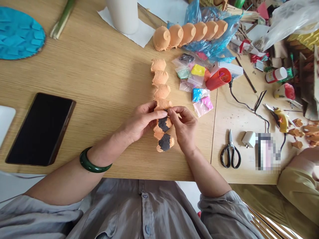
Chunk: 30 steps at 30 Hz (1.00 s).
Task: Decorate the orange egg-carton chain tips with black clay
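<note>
An orange egg-carton strip (161,90) lies lengthwise on the wooden table, with black patches on the cups at its near end. My left hand (142,120) grips the strip from the left, its thumb pressed on top beside a black patch. From the right, my right hand (183,126) pinches with thumb and forefinger at the strip's edge, close to the left thumb. Whatever small piece sits between those fingertips is mostly hidden. Farther back, a second orange strip (188,33) of rounded cups rests partly on a blue plastic bag (221,44).
Small bags of coloured clay (198,70) and a red cup (219,79) stand beyond my right hand. Scissors (231,151), a white plug (248,139) and a cable lie at right. At left are a tablet (41,129) and a blue disc (21,33). Another person's sleeve (299,186) shows at lower right.
</note>
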Motion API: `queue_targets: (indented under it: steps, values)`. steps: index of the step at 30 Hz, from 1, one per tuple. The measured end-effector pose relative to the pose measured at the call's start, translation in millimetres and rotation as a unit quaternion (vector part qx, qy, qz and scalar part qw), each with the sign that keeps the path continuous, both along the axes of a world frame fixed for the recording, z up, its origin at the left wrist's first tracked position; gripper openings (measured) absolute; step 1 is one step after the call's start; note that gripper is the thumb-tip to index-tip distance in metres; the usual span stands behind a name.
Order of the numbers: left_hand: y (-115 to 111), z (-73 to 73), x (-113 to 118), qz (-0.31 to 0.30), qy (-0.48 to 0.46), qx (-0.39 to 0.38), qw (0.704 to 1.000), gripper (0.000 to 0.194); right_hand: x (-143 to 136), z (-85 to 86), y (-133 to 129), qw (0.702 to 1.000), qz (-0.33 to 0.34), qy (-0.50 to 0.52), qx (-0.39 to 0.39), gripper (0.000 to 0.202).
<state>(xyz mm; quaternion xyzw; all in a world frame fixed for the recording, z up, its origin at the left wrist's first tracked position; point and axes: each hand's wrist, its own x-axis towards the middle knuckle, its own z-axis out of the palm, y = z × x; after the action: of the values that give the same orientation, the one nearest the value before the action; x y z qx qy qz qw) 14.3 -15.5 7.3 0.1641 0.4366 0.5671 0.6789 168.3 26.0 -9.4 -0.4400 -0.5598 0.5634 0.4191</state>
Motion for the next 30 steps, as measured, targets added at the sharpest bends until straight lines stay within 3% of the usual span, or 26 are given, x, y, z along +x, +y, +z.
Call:
queue_targets:
  steps: [10, 26, 30]
  values:
    - [2, -1.9, -1, 0.054, 0.010, -0.016, 0.998, 0.031, 0, -0.3, -2, 1.000, 0.019, 0.007, -0.022, 0.049]
    - [2, 7.1, -3, 0.039, 0.033, -0.020, 0.998, 0.034, 3, -0.2, 2, 0.998, 0.045, 0.010, -0.044, 0.052]
    - [2, 9.3, -4, 0.031, 0.024, -0.004, 0.999, 0.034, 5, -5.7, 6, 0.998, 0.023, 0.034, -0.038, 0.050]
